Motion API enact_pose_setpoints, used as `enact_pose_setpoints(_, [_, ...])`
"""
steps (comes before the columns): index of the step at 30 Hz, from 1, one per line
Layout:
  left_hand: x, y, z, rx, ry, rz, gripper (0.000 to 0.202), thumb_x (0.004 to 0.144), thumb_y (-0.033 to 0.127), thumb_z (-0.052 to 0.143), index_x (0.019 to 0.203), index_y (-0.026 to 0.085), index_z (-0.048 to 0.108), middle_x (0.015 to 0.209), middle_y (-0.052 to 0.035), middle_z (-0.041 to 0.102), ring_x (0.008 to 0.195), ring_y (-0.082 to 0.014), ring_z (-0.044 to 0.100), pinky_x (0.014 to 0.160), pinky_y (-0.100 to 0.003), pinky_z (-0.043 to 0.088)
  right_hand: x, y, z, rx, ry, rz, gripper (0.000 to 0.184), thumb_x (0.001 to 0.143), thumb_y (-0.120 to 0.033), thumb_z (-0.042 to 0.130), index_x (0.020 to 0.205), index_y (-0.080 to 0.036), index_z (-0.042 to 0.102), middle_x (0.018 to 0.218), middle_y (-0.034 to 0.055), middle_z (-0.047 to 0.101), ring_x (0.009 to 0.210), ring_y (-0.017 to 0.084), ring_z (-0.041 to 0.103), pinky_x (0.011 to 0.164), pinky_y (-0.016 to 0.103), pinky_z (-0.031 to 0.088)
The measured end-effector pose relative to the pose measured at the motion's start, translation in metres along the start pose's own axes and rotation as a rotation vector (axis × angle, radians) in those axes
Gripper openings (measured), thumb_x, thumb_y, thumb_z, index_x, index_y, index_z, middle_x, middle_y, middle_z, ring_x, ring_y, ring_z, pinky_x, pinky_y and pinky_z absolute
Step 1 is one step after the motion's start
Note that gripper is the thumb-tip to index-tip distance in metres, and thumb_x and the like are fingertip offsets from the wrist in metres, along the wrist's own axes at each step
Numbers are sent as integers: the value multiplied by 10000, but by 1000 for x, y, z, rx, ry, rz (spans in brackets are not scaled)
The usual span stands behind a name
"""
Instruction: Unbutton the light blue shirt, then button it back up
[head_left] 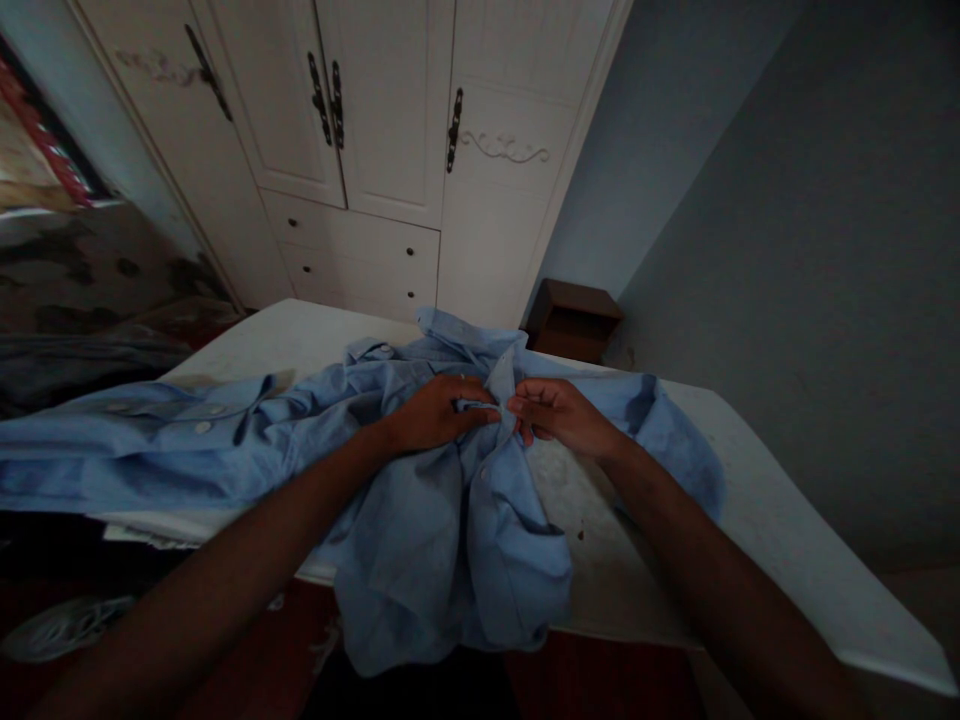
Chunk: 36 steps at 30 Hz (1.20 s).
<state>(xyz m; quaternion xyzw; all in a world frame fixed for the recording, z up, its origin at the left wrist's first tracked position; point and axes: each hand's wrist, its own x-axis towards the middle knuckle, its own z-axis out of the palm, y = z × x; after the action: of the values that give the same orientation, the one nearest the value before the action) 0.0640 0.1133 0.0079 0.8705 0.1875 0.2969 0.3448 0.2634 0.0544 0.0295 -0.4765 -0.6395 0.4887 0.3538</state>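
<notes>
Blue cloth garment (409, 520), one: lies rumpled across a white table (780, 500), part hanging over the near side. Left hand (442, 408) and right hand (559, 412): fingertips of both pinch its bunched edge (503, 378), close together. Progress: garment unfolded; work at this edge appears unfinished; whether it is fastened, cannot tell.

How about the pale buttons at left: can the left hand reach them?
Probably yes: the pale buttons lie uncovered, though the left hand is pinching the shirt and would need to let go.
</notes>
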Motion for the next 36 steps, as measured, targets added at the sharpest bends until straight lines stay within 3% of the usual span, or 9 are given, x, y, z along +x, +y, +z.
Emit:
enact_pose_setpoints(8, [0,-1,1,-33,-52,29,171,888,282,544,883,173,676,880,-33,678,798,-150,606,773,-273,456,2,3,-1,-24,-14,14,409,723,-534,711,635,-180,525,541,-26,606,416,70,490,408,183,313])
enact_pose_setpoints(17, [0,-14,6,-115,-78,-60,192,855,322,577,847,172,697,835,-26,678,778,-149,605,747,-260,460,7,14,2,-122,19,-20,414,732,-551,683,613,-186,528,497,-43,576,404,77,488,445,197,380])
enact_pose_setpoints(20, [0,-13,5,-186,-82,-103,192,834,339,602,832,179,707,816,-18,684,787,-156,616,756,-267,468,10,20,1,-144,16,-28,373,752,-508,668,614,-187,539,507,-36,588,412,84,504,450,199,392])
enact_pose_setpoints(23, [0,-8,1,-290,-80,-130,229,821,378,619,844,175,721,829,-28,693,807,-168,629,764,-276,476,14,35,-2,-243,119,-12,304,779,-412,642,596,-192,543,538,-30,613,402,86,507,427,200,381])
enact_pose_setpoints(27, [1,0,-2,-334,7,-152,297,806,438,631,862,161,723,856,-40,697,828,-181,631,766,-288,485,20,51,-6,-269,174,38,245,772,-333,635,590,-188,557,544,-28,630,395,88,522,421,200,391])
enact_pose_setpoints(31, [0,-2,-8,-301,87,-202,266,788,406,617,779,148,680,755,-12,658,748,-163,608,724,-279,478,18,44,-14,-92,175,88,239,735,-367,656,618,-175,574,568,-7,650,384,77,506,361,182,323])
enact_pose_setpoints(36, [0,-11,-27,114,275,-112,262,806,340,481,643,159,578,681,-16,584,702,-166,564,724,-302,460,5,16,-29,219,229,106,321,648,-416,746,640,-176,533,559,-11,624,380,64,480,314,159,230])
